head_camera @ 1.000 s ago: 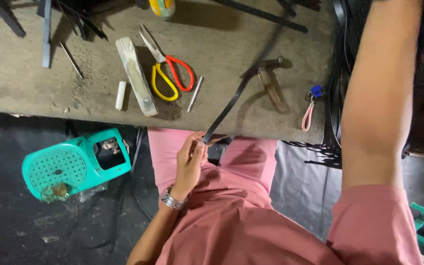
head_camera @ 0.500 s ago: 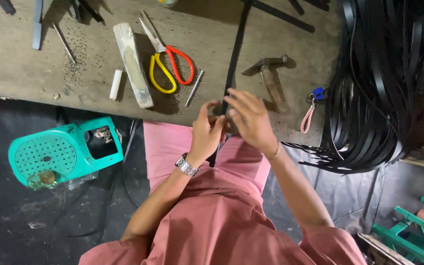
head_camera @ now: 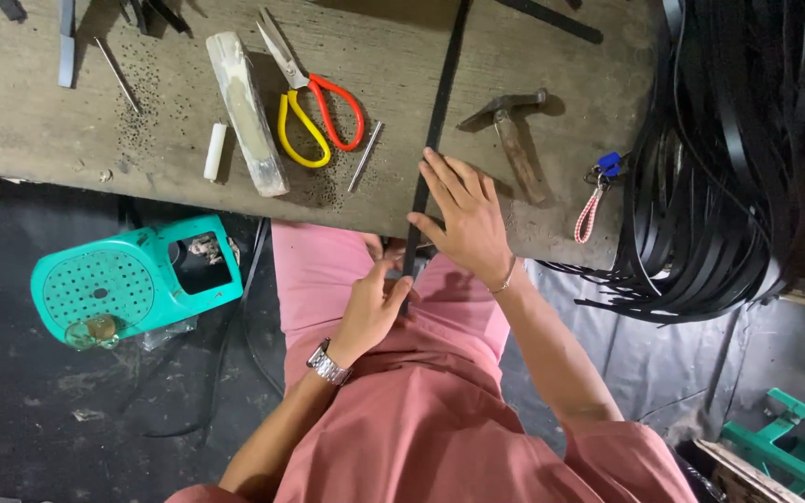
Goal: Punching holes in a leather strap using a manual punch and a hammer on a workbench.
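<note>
Hammer (head_camera: 514, 140) just beside right hand (head_camera: 463, 219); scissors (head_camera: 314, 102) near.

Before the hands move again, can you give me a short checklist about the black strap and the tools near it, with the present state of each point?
1. Black strap lies straight across the workbench: ok.
2. Right hand presses flat on the strap at the bench edge: ok.
3. Left hand grips the strap end below the edge: ok.
4. Hammer lies apart from the strap: ok.
5. Scissors lie apart from both hands: ok.
6. Condition of the strap end in the left hand: cannot tell, hidden by the fingers.
</note>
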